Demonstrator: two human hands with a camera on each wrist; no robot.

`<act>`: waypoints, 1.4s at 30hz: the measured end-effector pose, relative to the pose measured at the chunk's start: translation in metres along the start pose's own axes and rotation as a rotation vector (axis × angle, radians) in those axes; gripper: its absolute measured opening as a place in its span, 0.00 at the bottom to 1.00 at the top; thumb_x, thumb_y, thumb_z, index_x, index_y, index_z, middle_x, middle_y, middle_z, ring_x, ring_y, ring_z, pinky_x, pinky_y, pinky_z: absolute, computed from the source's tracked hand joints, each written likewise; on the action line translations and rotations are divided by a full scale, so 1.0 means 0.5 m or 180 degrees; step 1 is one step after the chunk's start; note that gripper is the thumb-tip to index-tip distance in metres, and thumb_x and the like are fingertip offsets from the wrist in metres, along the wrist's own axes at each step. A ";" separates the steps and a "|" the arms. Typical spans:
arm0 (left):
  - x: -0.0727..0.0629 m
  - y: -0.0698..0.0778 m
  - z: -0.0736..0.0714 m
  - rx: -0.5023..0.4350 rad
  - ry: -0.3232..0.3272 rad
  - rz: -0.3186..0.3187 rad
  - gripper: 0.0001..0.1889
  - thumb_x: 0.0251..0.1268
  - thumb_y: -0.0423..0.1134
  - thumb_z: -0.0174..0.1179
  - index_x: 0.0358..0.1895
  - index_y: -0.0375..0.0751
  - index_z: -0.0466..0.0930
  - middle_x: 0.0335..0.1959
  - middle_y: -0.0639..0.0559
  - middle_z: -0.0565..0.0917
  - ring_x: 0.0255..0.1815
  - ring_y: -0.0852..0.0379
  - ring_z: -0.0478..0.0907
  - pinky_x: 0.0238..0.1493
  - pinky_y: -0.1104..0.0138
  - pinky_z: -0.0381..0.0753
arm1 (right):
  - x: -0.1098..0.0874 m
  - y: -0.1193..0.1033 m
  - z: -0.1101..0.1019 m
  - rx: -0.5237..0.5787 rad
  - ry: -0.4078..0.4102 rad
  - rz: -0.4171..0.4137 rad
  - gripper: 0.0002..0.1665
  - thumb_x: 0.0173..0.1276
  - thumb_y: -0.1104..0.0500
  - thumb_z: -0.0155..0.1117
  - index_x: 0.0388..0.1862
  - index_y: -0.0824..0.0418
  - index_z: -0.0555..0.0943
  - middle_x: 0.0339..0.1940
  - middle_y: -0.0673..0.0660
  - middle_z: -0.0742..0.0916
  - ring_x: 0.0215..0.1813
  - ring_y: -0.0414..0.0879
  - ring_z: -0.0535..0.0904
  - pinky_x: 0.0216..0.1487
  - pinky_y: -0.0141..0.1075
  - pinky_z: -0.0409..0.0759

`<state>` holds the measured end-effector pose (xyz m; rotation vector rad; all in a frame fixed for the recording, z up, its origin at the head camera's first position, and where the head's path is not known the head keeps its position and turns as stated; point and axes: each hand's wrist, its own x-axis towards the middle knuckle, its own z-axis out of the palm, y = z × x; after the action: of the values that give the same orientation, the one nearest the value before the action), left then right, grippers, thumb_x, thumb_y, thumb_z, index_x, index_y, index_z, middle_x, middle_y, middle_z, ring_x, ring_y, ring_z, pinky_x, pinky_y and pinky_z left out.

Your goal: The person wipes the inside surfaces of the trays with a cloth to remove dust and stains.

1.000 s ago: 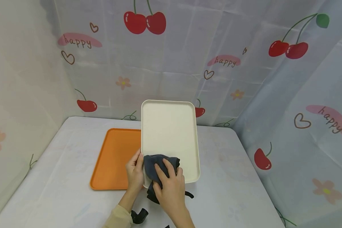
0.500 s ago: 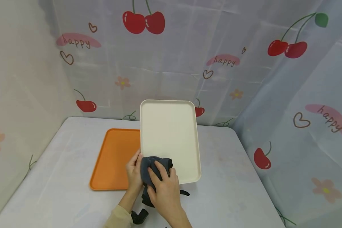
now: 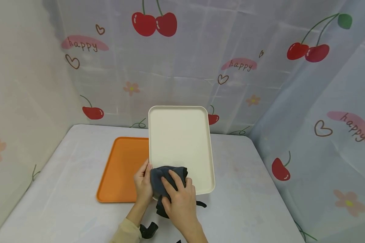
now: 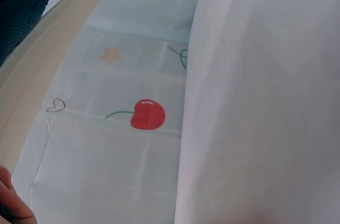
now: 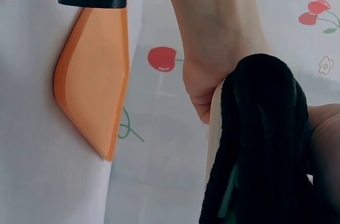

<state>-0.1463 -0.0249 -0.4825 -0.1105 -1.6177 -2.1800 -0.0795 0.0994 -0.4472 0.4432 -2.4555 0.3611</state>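
Above the white table (image 3: 246, 202), the smooth cream tray (image 3: 180, 138), rimmed and round-cornered, tilts up. My right hand (image 3: 180, 199), fingers spread and slightly bent, holds the bunched blue-grey cloth (image 3: 159, 177) against its lower left; my left hand (image 3: 144, 184) grips its left edge.

White table (image 3: 246, 202), orange tray (image 3: 124, 168) flat on it

Dark cloth (image 3: 159, 178) and right grip (image 3: 180, 199) shifted left, then partly back right
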 end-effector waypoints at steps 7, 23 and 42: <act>0.003 0.003 0.001 0.0017 -0.0044 0.0065 0.20 0.78 0.35 0.46 0.65 0.25 0.70 0.62 0.30 0.75 0.58 0.69 0.77 0.55 0.75 0.78 | -0.003 0.011 -0.004 0.0026 0.0039 0.0155 0.29 0.46 0.56 0.75 0.53 0.47 0.86 0.64 0.53 0.80 0.42 0.51 0.70 0.33 0.34 0.63; 0.010 0.002 -0.002 0.0233 -0.0023 -0.0046 0.20 0.78 0.35 0.47 0.64 0.24 0.70 0.61 0.30 0.76 0.53 0.70 0.79 0.49 0.78 0.80 | -0.008 0.057 -0.019 0.0031 0.0233 0.0644 0.28 0.48 0.61 0.72 0.53 0.52 0.86 0.61 0.57 0.82 0.38 0.54 0.69 0.33 0.36 0.65; 0.010 0.002 -0.004 0.0374 -0.0009 -0.0065 0.21 0.78 0.36 0.47 0.68 0.34 0.69 0.61 0.35 0.78 0.51 0.70 0.79 0.49 0.79 0.80 | -0.032 0.120 -0.033 -0.0157 0.0390 0.1182 0.25 0.52 0.61 0.70 0.53 0.56 0.86 0.61 0.62 0.81 0.35 0.55 0.66 0.28 0.35 0.61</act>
<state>-0.1502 -0.0286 -0.4805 -0.0626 -1.7514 -2.0946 -0.0825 0.1633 -0.4534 -0.0591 -2.4141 0.4634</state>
